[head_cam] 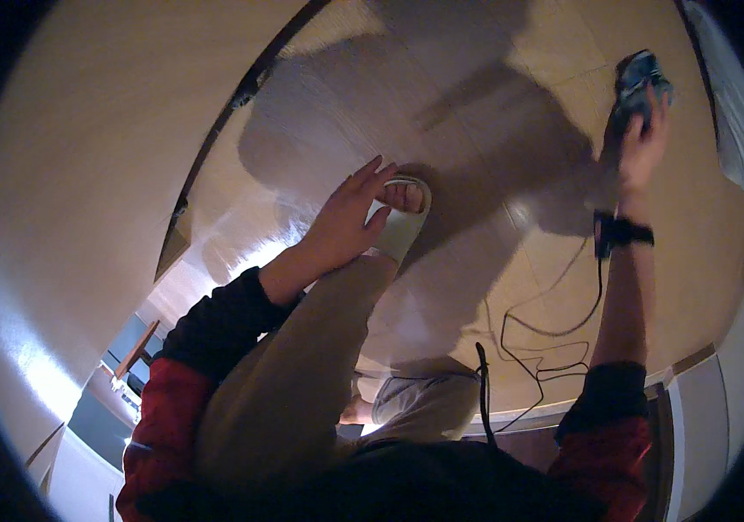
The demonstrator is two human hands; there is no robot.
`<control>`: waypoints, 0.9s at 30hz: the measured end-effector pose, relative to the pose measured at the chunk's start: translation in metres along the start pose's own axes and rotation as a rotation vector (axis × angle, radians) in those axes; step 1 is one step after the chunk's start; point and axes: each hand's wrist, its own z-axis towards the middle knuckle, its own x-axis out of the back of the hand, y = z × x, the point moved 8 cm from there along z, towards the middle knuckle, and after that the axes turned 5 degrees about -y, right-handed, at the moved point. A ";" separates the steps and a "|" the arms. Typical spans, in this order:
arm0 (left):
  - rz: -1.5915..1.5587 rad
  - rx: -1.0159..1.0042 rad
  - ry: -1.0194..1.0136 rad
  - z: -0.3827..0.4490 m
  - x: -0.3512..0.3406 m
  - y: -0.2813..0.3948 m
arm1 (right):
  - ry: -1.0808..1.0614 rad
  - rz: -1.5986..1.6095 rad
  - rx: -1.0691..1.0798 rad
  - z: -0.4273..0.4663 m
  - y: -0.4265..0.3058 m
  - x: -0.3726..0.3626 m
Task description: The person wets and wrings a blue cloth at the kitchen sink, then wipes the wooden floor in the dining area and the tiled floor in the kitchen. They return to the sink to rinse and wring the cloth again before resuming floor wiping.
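Note:
My right hand (646, 140) is stretched out to the upper right, its fingers on a bunched dark blue-grey cloth (638, 85) that lies on the wood-look floor (541, 287). A black band with a small device (623, 235) is round my right wrist, and a thin black cable (544, 333) trails from it over the floor. My left hand (352, 215) holds nothing; its fingers are apart, above my knee and beside my foot in a pale open-toed slipper (404, 228).
A pale wall (85, 163) with a dark skirting edge (215, 127) curves along the left. Whitish plastic-like sheeting (730, 111) stands at the far right. A door frame (675, 437) is at the lower right. Behind my left arm is a wooden piece of furniture (137, 349).

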 end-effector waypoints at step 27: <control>0.377 0.016 0.227 -0.270 -0.028 -0.014 | -0.225 -0.230 -0.063 -0.426 -0.077 0.026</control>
